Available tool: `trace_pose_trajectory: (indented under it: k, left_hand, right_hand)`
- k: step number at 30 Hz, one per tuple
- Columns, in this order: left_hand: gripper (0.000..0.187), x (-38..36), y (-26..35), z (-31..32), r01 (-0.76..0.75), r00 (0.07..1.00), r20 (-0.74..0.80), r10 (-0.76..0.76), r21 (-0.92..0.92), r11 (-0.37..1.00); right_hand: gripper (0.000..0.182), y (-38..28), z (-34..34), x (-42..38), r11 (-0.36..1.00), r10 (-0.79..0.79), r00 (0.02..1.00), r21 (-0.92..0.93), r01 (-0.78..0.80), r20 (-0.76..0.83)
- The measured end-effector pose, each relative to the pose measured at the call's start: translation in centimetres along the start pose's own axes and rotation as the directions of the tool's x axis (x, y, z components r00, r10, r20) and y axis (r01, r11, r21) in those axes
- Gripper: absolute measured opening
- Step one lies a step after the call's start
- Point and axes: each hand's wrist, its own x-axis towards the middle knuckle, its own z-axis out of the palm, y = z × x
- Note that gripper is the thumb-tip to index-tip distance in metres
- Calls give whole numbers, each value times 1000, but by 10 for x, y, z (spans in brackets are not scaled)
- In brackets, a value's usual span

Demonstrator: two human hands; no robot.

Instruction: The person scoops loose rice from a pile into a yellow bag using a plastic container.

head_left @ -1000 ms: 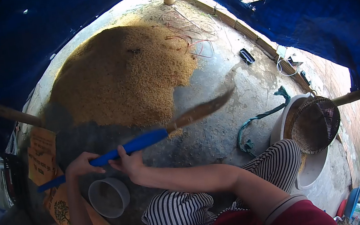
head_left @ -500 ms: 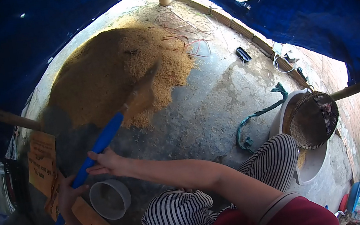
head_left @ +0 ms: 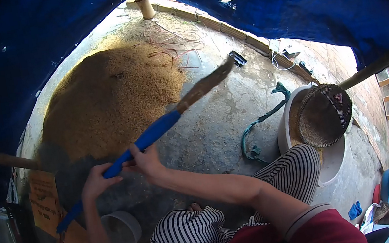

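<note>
Both hands are wrapped around the blue handle of a broom (head_left: 147,137): the left hand (head_left: 94,181) closed low on the shaft towards 7 o'clock, the right hand (head_left: 146,161) closed higher up just beside it, fingers curled fully round. The brown bristle head (head_left: 204,86) points to 2 o'clock, blurred, over bare concrete floor (head_left: 215,128) just beside the grain heap (head_left: 107,101), which fills the 11 o'clock part of the view. To sweep well, the person would likely keep the bristles low and flat, drawing stray grain from the 3 o'clock side back towards the heap in short strokes — long swings risk scattering it. The green rope (head_left: 259,122), the white basin (head_left: 332,162) with its woven sieve (head_left: 323,116) at 3 o'clock and the small bucket (head_left: 120,230) near the knee lie close enough to catch a wide stroke.
</note>
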Motion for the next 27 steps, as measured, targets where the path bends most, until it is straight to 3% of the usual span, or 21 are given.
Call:
trace_pose_trajectory:
  k: [4, 6, 7, 9, 10, 12, 13, 14, 15, 19, 21, 25, 27]
  left_hand:
    - [35, 66, 14, 58, -38, 986, 164, 35, 18, 999]
    - [34, 83, 18, 86, 23, 952, 304, -17, -18, 1000]
    - [34, 87, 15, 98, 20, 953, 304, -13, -18, 1000]
    - [32, 82, 7, 115, 51, 975, 213, -64, 63, 997]
    - [32, 74, 11, 118, 57, 976, 205, -69, 66, 996]
    - [31, 52, 18, 120, 243, 966, 112, -233, -86, 966]
    - [31, 44, 12, 122, 248, 966, 101, -239, -86, 965]
    - [30, 36, 2, 123, 180, 982, -49, -184, -71, 981]
    - [29, 27, -7, 124, 118, 972, -198, -125, -47, 992]
    - [27, -16, -16, 101, 135, 907, -400, -131, -18, 991]
    - [28, -39, -7, 87, 147, 846, -516, -138, -24, 989]
    - [26, -70, 5, 65, 192, 817, -528, -233, -132, 973]
    - [25, -83, 19, 53, 189, 785, -561, -261, -185, 964]
  right_hand:
    - [39, -17, -67, 23, 996, -28, 984, 73, 41, -178]
    - [23, -22, -96, 37, 993, 114, 927, 72, -95, -358]
    - [23, -20, -113, 51, 993, 111, 927, 71, -91, -358]
    - [18, -11, -145, 92, 909, 411, 892, 157, -386, -188]
    - [18, -4, -152, 112, 908, 414, 893, 154, -390, -179]
    - [17, 10, -152, 141, 886, 460, 887, 39, -461, 32]
    - [17, 6, -137, 140, 885, 463, 885, 32, -465, 42]
    - [19, 4, -121, 138, 880, 473, 878, -99, -465, 74]
    - [22, 1, -103, 131, 859, 488, 867, -231, -456, 102]
    - [28, -1, -29, 100, 839, 473, 853, -409, -358, 223]
    - [33, 0, 0, 84, 852, 405, 851, -477, -218, 334]
    - [36, -11, 43, 49, 848, 395, 823, -506, -156, 408]
    - [37, -12, 53, 40, 879, 345, 782, -471, -75, 519]
